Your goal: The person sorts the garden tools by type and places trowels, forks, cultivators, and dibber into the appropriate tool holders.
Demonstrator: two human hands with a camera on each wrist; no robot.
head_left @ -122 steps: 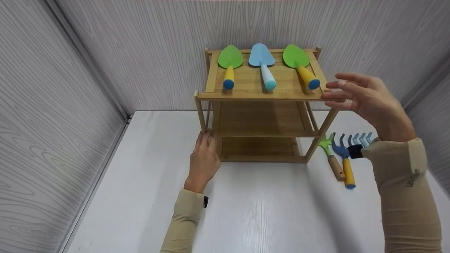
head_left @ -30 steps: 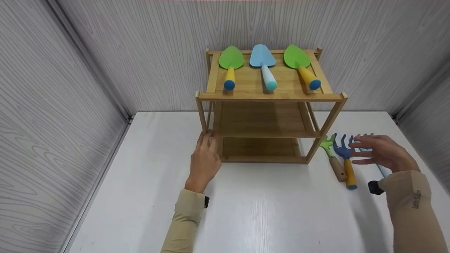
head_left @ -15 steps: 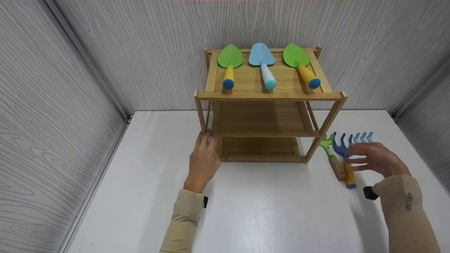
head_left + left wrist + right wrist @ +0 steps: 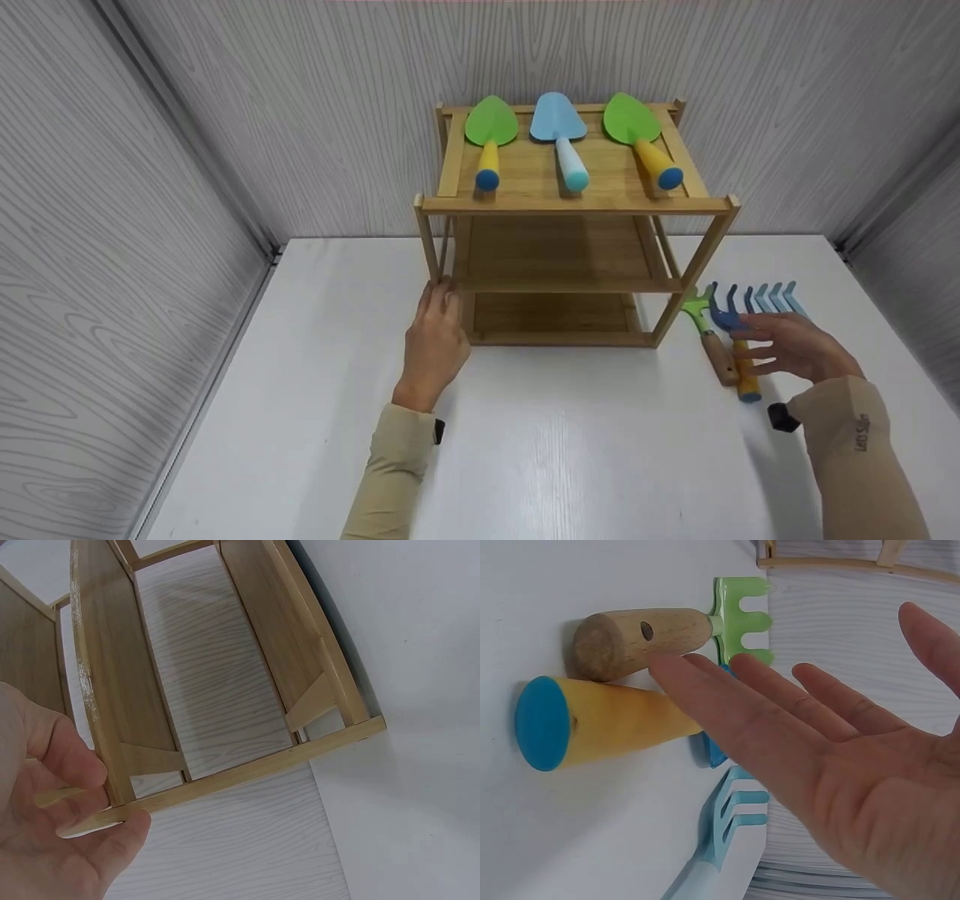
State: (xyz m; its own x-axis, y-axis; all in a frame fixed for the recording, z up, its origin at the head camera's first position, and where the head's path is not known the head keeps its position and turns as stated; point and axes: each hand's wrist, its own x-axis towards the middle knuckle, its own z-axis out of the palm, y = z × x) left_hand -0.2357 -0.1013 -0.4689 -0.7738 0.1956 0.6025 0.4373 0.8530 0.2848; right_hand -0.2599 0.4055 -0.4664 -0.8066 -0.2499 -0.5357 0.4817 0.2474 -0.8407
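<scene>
Near the yellow-handled rake, the right hand hovers straight-fingered, while the left hand grips the rack.

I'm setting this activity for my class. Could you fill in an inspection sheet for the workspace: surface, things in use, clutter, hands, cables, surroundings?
Surface: white table.
Things in use: wooden rack, with a left green trowel, light-blue trowel and right green trowel on its top shelf; green rake, blue rake and light-blue rake on the table, right of the rack.
Clutter: nothing seen.
Left hand: grips the rack's near-left post.
Right hand: fingers extended by the blue rake, holding nothing.
Cables: nothing seen.
Surroundings: grey wood-grain panels behind and at both sides.
</scene>
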